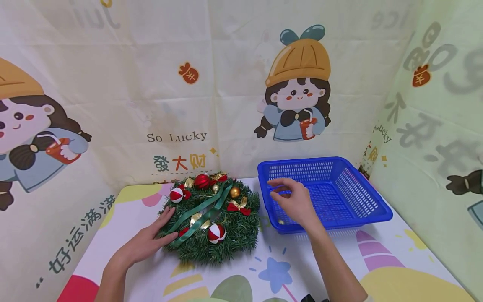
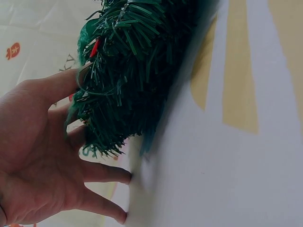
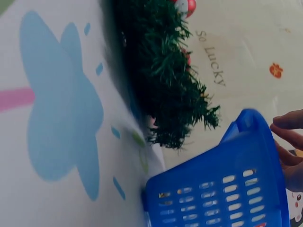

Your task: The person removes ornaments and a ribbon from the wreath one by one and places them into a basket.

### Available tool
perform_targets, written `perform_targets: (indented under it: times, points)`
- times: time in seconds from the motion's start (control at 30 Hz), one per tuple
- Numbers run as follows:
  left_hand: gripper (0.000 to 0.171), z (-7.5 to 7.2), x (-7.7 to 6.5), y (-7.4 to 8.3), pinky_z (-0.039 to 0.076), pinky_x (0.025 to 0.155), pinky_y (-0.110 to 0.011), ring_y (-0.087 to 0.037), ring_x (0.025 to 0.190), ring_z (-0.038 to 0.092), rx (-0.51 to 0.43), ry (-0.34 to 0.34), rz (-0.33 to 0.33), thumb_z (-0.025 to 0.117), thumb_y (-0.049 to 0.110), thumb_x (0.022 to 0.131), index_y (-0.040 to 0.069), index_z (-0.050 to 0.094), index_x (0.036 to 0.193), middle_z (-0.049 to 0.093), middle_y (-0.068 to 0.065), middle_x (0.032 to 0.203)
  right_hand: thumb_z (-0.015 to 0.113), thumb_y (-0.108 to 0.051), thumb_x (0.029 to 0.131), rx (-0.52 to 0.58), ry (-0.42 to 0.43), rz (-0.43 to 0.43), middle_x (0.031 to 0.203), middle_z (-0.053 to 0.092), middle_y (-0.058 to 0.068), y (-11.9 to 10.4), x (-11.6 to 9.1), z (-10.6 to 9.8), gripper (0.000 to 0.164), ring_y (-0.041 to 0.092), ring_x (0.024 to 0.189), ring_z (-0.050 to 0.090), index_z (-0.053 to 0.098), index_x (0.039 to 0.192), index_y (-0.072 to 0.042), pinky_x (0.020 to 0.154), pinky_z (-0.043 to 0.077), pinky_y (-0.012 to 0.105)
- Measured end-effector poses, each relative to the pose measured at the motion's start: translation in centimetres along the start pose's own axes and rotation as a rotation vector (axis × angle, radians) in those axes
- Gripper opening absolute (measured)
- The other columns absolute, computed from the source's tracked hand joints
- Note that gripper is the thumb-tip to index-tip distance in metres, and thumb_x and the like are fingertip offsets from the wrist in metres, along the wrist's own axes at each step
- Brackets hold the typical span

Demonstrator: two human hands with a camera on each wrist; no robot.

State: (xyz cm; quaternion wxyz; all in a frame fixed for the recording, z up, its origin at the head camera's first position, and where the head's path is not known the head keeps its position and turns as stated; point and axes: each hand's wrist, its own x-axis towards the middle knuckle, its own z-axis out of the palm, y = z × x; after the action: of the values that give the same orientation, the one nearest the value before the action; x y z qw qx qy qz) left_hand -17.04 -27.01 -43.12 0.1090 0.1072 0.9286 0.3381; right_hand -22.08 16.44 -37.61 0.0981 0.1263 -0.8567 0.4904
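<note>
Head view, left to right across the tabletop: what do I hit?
Left hand → decorated green wreath → blue basket.

Green wreath point(image 1: 235, 226) flat, 2 red-white baubles point(image 1: 216, 233); blue basket point(image 1: 354, 222) just beside.

Back cloth point(image 1: 234, 105) read "So Lucky" point(image 1: 176, 137) in black, "發大财" point(image 1: 179, 162) under it; one more line below was cut off. Left cloth point(image 1: 41, 235) carried "好运满满" point(image 1: 81, 235) on a slant. Right cloth point(image 1: 411, 167) showed "ucky" point(image 1: 384, 134) and "财" point(image 1: 373, 155) near the corner, plus large grey reversed characters point(image 1: 426, 128). Faint reversed letters point(image 1: 97, 16) up top left on the back cloth, probably "Jui". Right wrist view repeated "So Lucky"; left wrist view caught only "KY" point(image 2: 70, 61).
</note>
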Motion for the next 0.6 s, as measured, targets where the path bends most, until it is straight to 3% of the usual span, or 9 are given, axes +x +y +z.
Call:
perform_targets:
  times: [0.6]
  points:
    - [0.087,-0.1,0.0,0.0,0.029,0.113,-0.078,-0.055,0.155,0.015,-0.005,-0.005,-0.005,0.06,0.055,0.102,0.021,0.017,0.169,0.006,-0.017,0.176,0.076,-0.007,0.094,0.119,-0.064,-0.045,0.127,0.071,0.009,-2.2,-1.1,2.6,0.041,0.029,0.112,0.07,0.068,0.134,-0.013,0.096,0.06,0.044]
